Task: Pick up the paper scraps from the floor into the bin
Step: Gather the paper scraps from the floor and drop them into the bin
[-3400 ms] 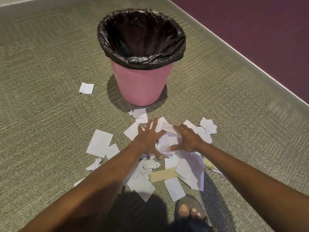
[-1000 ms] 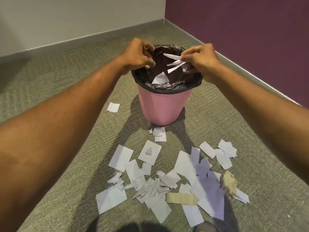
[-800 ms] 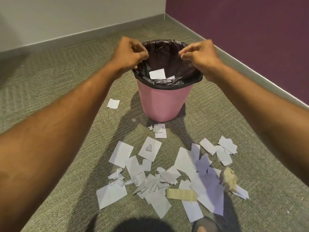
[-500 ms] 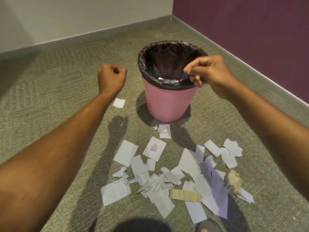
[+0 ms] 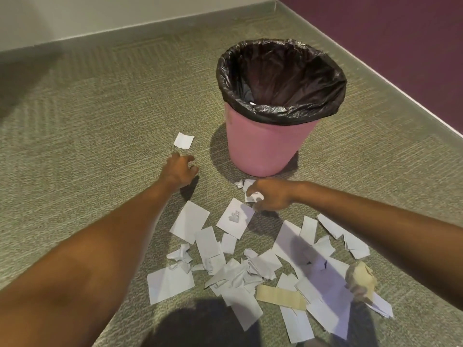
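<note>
A pink bin (image 5: 263,146) with a black liner (image 5: 280,78) stands on the carpet. Several white paper scraps (image 5: 250,266) lie scattered in front of it, along with a tan strip (image 5: 280,295) and a tan crumpled wad (image 5: 362,276). My left hand (image 5: 179,169) hovers low over the carpet with its fingers apart, just below a lone white scrap (image 5: 184,140). My right hand (image 5: 271,197) is down at the small scraps (image 5: 246,185) by the bin's base, its fingers curled on a small crumpled scrap (image 5: 256,196).
A pale wall with a grey baseboard (image 5: 125,33) runs along the back. A dark purple wall (image 5: 400,46) closes the right side, close behind the bin. My dark shadow (image 5: 200,324) falls on the carpet at the bottom.
Both hands dropped their paper into the bin, then came down from its rim to the floor. The left moved toward the lone scrap, the right onto the scraps by the bin's base.
</note>
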A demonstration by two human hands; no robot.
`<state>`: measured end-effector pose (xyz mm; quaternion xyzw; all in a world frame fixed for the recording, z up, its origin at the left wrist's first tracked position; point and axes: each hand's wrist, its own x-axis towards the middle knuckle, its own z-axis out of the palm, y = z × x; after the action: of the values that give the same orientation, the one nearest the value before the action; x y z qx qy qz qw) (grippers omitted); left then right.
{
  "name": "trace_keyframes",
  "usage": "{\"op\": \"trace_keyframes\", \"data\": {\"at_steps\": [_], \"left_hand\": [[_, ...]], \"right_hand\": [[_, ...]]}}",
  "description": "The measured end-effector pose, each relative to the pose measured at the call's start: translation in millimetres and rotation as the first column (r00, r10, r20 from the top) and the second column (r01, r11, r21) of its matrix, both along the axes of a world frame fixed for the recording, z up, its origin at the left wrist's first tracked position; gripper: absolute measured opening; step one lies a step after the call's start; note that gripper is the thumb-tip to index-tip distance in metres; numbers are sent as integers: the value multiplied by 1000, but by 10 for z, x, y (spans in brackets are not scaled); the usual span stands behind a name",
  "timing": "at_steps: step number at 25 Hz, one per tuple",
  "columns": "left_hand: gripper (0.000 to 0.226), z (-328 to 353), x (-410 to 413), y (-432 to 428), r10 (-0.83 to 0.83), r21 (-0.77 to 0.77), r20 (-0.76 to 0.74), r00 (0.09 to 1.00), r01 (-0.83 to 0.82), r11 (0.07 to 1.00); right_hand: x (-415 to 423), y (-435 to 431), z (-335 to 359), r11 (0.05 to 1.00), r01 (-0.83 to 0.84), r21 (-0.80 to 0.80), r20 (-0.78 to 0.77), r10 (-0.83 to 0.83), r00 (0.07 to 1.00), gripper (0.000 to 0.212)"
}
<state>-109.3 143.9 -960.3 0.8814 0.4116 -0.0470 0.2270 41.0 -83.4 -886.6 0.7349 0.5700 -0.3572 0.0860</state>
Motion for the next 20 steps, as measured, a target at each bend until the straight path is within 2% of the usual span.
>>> {"op": "trace_keyframes", "data": {"at_steps": [4, 8, 12, 15, 17, 20], "left_hand": [[51, -45, 162, 46, -66, 75, -53, 996, 70, 995], [51, -124, 304, 155, -52, 88, -52, 997, 56, 995], [48, -262, 417, 369, -26, 205, -79, 997, 41, 978], [44, -351, 514, 503, -2, 247, -68, 998, 18, 969], [40, -391, 618, 604, 20, 216, -45, 999, -9, 976], [40, -454, 740, 788, 107, 66, 20, 994, -108, 992]], "right_hand": [[-89, 37, -508, 990, -139, -33, 205, 143, 968, 74], [-188, -10, -805, 994, -76, -81, 191, 91, 977, 104], [-292, -107, -1033, 996, -85, -38, 274, 93, 957, 97], [-309, -116, -1072, 997, -48, -55, 262, 61, 963, 92], [-329, -89, -1100, 998, -33, -51, 259, 45, 965, 91], [-321, -75, -1121, 999, -8, -41, 255, 18, 967, 90]]}}
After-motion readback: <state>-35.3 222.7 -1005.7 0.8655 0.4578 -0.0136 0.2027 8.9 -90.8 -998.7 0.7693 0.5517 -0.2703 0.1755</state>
